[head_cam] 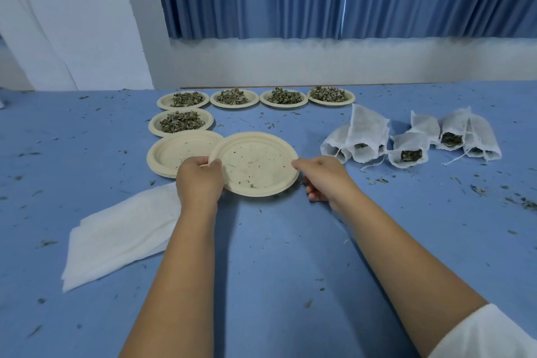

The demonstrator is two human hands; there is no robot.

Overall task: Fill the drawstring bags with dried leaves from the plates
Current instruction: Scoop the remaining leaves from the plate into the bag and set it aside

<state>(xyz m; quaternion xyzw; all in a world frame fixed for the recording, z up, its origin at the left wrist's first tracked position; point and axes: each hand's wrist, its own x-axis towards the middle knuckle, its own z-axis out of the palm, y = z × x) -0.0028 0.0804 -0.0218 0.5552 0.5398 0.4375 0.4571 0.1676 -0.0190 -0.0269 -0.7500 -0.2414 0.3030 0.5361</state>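
- Blue desk (261,256) w/ leaf crumbs (380,181).
- Prob. light, thin, bendy: empty plate (255,163); take by rim, both sides.
- On its rim now: left grip (199,180) & right grip (322,177), both pinching.

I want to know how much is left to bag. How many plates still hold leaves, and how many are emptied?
Round beige paper plates heaped with dried green leaves: 5
Emptied beige paper plate gripped by left hand and right hand: 1
Emptied beige plate topping a stack, depth unclear: 1
Total plates counted: 7
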